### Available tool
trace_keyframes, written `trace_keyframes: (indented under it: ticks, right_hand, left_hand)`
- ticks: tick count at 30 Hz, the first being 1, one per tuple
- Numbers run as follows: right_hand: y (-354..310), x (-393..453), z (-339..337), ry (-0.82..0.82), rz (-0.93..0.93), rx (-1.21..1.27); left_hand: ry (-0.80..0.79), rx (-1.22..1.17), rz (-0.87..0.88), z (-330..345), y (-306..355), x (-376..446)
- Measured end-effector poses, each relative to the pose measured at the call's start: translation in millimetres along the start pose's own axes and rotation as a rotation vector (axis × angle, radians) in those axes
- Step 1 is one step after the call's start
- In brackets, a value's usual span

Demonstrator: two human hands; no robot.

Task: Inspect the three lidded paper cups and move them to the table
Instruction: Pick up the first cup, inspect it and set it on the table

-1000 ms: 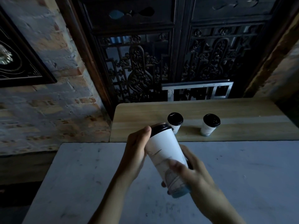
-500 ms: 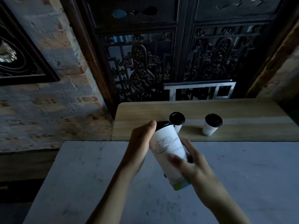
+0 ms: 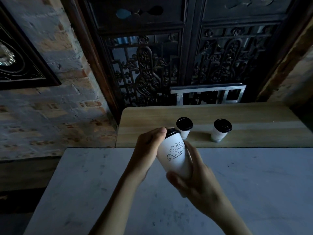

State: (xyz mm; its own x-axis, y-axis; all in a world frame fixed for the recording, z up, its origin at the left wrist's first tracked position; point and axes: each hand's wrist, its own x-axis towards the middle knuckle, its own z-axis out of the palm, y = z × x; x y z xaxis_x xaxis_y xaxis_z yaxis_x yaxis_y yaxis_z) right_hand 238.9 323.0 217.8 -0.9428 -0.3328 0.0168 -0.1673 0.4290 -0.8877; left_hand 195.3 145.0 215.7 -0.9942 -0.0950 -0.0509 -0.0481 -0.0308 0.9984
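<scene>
A tall white paper cup with a black plastic lid and a black line-drawn cloud on its side (image 3: 175, 155) is held in the air above the near grey stone tabletop (image 3: 101, 184), tilted so that its lid points far and to the left. The left hand (image 3: 147, 150) is wrapped round the upper part of the cup, its thumb lying against the lid's edge. The right hand (image 3: 196, 180) cradles the lower end, thumb across the near side and fingers curled behind, so both hands have a closed grip on this cup.

On the far light wooden tabletop (image 3: 254, 116) stand two shorter white paper cups with black lids, both upright and apart from each other: the left one (image 3: 184, 127) sits just behind the held cup's lid, the right one (image 3: 221, 129) further right.

Behind the wooden surface rises a dark carved wooden lattice screen (image 3: 152, 65), with a brick wall (image 3: 50, 107) to the left.
</scene>
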Motion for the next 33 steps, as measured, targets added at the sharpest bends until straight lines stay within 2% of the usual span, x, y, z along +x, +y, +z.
trace_keyframes:
  ticks: [4,6,8,11,15,18,20,21,24,26,28,30,33]
  right_hand:
    - [-5,4,-8,-0.132,0.146,0.607]
    - [-6,3,-10,-0.201,0.185,0.756]
    - [-6,3,-7,-0.169,0.175,0.704]
    - [-7,4,-1,-0.021,0.083,0.334]
    - [-14,3,5,0.028,0.018,-0.190]
    - [-15,4,10,0.038,0.020,-0.343]
    - [-13,5,8,0.039,0.016,-0.291]
    - [-12,6,6,0.025,0.026,-0.145]
    - [-14,9,-3,-0.074,0.152,0.498]
    - [-17,10,-8,-0.152,0.203,0.683]
    - [-16,10,-9,-0.174,0.195,0.712]
    - [-14,10,-6,-0.115,0.168,0.615]
    - [-12,8,1,0.009,0.050,0.232]
  left_hand:
    - [-0.041,-0.095,-0.016,-5,0,0]
    - [-0.055,-0.137,-0.013,-6,-1,1]
    - [0.001,-0.125,-0.019,-5,1,2]
    - [0.134,-0.032,-0.013,-5,1,5]
    - [0.074,0.053,-0.013,-4,0,5]
    - [0.059,0.048,-0.037,-3,1,6]
    - [0.074,0.036,-0.062,-4,2,6]
    - [0.088,0.007,-0.076,-6,2,6]
    - [0.079,-0.111,-0.086,-11,1,6]
    - [0.044,-0.133,-0.077,-12,1,6]
    - [0.044,-0.136,-0.065,-11,3,5]
    - [0.069,-0.121,-0.055,-9,3,5]
    - [0.088,-0.062,-0.034,-3,4,3]
